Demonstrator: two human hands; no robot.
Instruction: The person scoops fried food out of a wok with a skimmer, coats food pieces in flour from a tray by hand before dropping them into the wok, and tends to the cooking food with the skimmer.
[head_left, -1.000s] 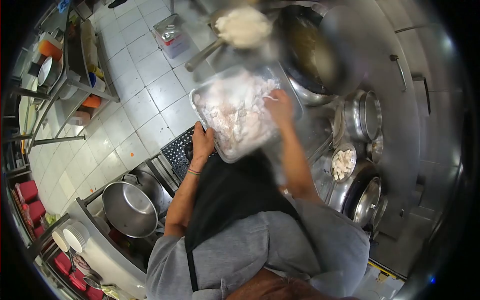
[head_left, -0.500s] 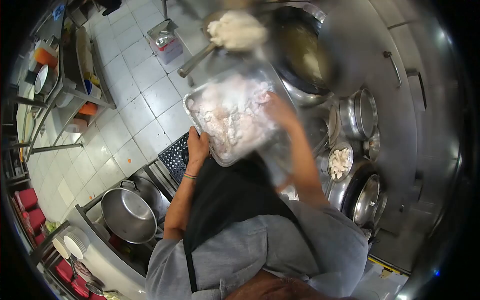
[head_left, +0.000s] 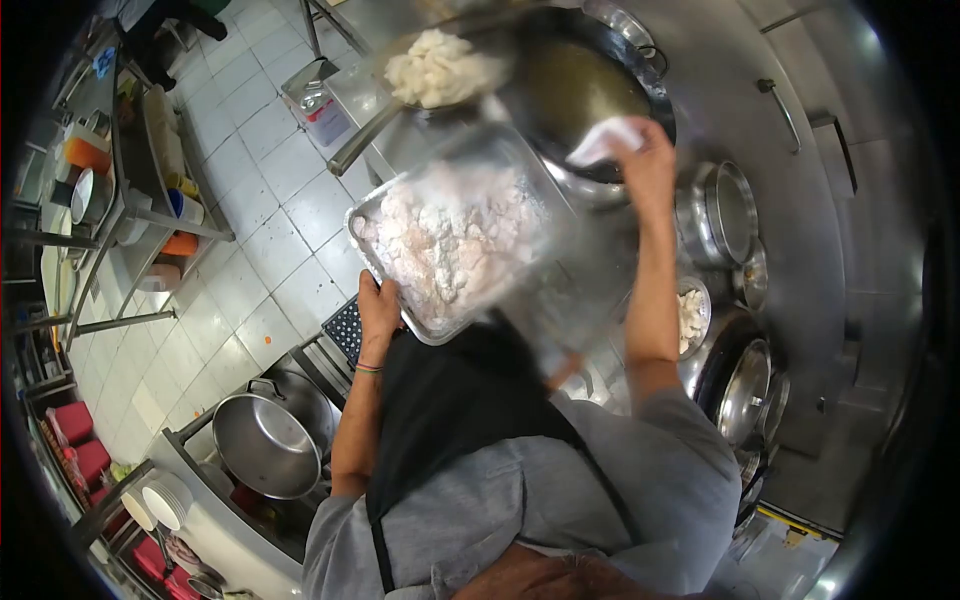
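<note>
My left hand (head_left: pixel 379 312) is closed on the lower left rim of a metal tray (head_left: pixel 436 338), thumb up over the edge. Pale, pinkish pieces coated in white flour (head_left: pixel 450 230) fill the tray. My right hand (head_left: pixel 648 160) holds a flat white floured piece (head_left: pixel 600 142) at the near edge of a black wok (head_left: pixel 665 105), above its yellowish oil (head_left: pixel 585 85). What kind of food the piece is, I cannot tell. Beyond the tray, a long-handled strainer or ladle (head_left: pixel 365 142) bears a heap of pale lumps (head_left: pixel 440 68).
Metal pots (head_left: pixel 735 215) and a bowl of pale pieces (head_left: pixel 690 318) line the right. A large steel pot (head_left: pixel 265 445) stands at lower left. A rectangular tin (head_left: pixel 318 100) sits on the floor by the stove. Another person's legs (head_left: pixel 150 40) show at upper left.
My right hand has moved from the tray up and right to the wok, carrying a floured piece. The tray has shifted slightly left, still in my left hand.
</note>
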